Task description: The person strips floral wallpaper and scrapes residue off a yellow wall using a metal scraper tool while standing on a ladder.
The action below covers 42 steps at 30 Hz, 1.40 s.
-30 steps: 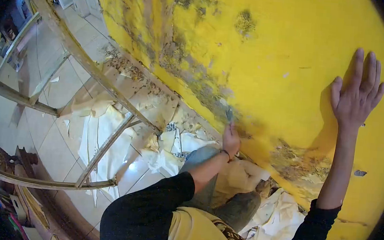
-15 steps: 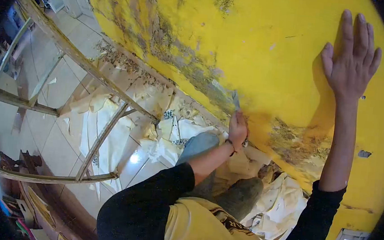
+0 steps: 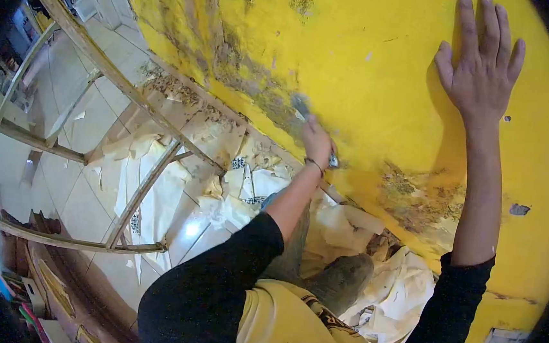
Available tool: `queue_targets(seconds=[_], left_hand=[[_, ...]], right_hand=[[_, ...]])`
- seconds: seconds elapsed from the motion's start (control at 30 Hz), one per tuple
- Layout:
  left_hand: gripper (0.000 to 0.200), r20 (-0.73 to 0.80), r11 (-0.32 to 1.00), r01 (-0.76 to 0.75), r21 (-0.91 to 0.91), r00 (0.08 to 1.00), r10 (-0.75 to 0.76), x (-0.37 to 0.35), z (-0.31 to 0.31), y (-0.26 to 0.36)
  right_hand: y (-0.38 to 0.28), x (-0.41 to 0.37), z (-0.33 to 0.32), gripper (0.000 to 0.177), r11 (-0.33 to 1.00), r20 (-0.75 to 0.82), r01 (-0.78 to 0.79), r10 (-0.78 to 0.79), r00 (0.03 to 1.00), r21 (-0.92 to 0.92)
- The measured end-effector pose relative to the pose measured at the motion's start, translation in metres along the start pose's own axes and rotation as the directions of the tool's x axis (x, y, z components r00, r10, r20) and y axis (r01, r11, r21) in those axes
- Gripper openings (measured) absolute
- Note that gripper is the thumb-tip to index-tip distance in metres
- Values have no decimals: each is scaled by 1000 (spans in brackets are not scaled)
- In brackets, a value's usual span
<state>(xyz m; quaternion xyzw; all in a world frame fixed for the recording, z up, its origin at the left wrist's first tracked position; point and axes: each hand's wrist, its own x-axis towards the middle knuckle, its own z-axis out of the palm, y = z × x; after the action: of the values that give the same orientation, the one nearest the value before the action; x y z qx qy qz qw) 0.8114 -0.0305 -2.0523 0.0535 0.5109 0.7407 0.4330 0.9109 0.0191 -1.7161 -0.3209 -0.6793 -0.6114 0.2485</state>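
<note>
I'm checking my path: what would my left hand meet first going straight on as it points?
Your left hand, tool blade leading, would likely meet the stained patch on the yellow wall; whether they touch is unclear.

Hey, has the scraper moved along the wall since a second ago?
Yes. The scraper in the left hand has moved up and leftward in the picture, farther from the low stained patch on the yellow wall.

This looks like a room in a home, in a worn state: a yellow wall point(image 3: 384, 90) with dark, flaking patches, a tiled floor point(image 3: 69, 197) strewn with pale sheets point(image 3: 401, 288), brown wooden furniture point(image 3: 80, 301) and a wooden ladder point(image 3: 132, 99).
</note>
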Motion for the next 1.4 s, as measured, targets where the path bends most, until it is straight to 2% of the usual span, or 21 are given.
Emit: queue_targets(seconds=[0.07,0.13,0.2,0.33,0.37,0.4,0.43,0.53,0.67,0.73,0.8,0.87,0.93,1.0,1.03,1.07,1.13,1.2,1.27,1.3,1.4], left_hand=[[49,-92,990,-107,-86,991,99,10,-4,10],[49,-20,991,-130,-32,991,129,-15,-9,5],[51,7,994,-58,92,998,58,-38,-2,-4],[50,-18,986,-147,-82,989,146,14,-8,15],[48,-53,981,-40,-189,998,30,27,-9,18],[48,-52,981,-43,-190,998,34,19,-7,20],[49,-23,989,-74,-130,997,72,4,-2,22],[48,37,988,-151,16,988,150,-24,4,6],[48,31,995,-63,-77,997,65,14,-2,12],[49,-9,970,33,-240,999,-36,23,-3,19],[52,36,985,10,-174,999,-4,7,-6,15],[57,45,1000,30,8,999,-31,-10,-7,22],[61,55,1000,-10,-25,998,11,14,-20,50],[62,7,934,203,-294,977,-211,48,-29,73],[63,-53,950,101,-295,991,-122,56,-31,74],[63,-57,950,98,-298,991,-120,54,-35,67],[64,41,995,37,-91,999,-34,27,-37,71],[64,43,991,67,-113,997,-62,37,-48,79],[63,2,978,178,-106,984,-179,67,-62,100],[63,-22,959,190,-211,980,-200,79,-61,106],[62,38,988,120,-102,992,-116,72,-64,95]], right_hand=[[-3,0,4,84,998,-84,0,5,996,66],[-3,1,3,85,991,-178,1,23,984,132],[0,0,-1,85,999,8,-5,5,1000,45],[-3,-1,-1,86,989,-89,-12,25,996,144],[-2,-1,-1,85,993,-50,-12,18,999,115],[-1,-1,-1,85,996,-13,-9,11,1000,90],[1,-2,1,69,961,-125,-15,52,991,276],[2,-1,2,73,965,-98,-26,53,994,262],[3,-2,6,74,960,-129,-12,50,990,278],[2,-3,6,75,956,-145,-5,49,988,292],[2,-1,2,75,961,-129,-22,59,990,276],[3,-3,4,75,962,-98,-22,51,994,273],[2,-3,3,75,962,-92,-20,47,995,274],[5,-2,3,74,964,-94,-14,40,995,264],[4,-3,4,75,962,-96,-15,43,994,272],[4,-3,5,75,959,-100,-15,45,994,283],[4,-2,4,75,963,-97,-16,44,994,271],[3,-2,4,75,966,-81,-17,39,996,257],[3,-3,3,75,966,-102,-17,45,994,259],[4,-3,2,75,967,-105,-14,42,994,255],[3,-1,0,74,963,-94,-18,45,995,268]])
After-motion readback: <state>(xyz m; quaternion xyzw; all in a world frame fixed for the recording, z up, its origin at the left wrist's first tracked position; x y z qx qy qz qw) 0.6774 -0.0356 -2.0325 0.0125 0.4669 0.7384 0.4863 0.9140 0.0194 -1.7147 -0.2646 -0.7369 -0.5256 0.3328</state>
